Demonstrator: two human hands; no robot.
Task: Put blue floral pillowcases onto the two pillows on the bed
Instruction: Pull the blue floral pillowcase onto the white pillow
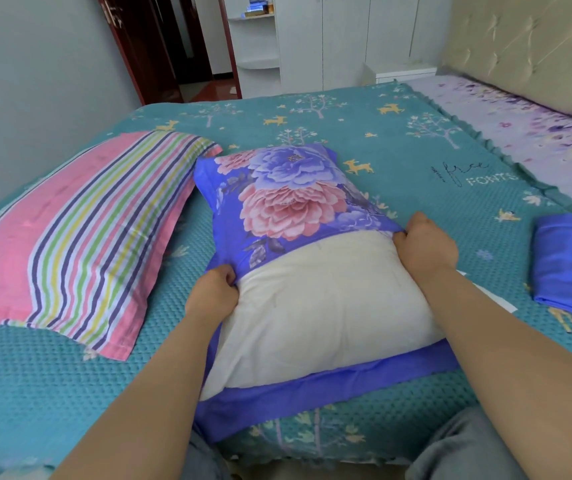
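A white pillow (326, 313) lies in front of me on the bed, its far half inside a blue floral pillowcase (288, 192). The case's lower layer spreads under the pillow toward me. My left hand (213, 294) grips the case's open edge at the pillow's left side. My right hand (424, 244) grips the same edge at the right side. A second pillow in a pink striped cover (70, 233) lies to the left. A folded blue pillowcase (571, 265) rests at the right edge of view.
The teal bedspread (364, 140) with deer and trees covers the bed. A lilac floral sheet (519, 126) and a padded headboard (526, 53) are at the far right. White wardrobes and an open doorway (205, 39) stand beyond the bed.
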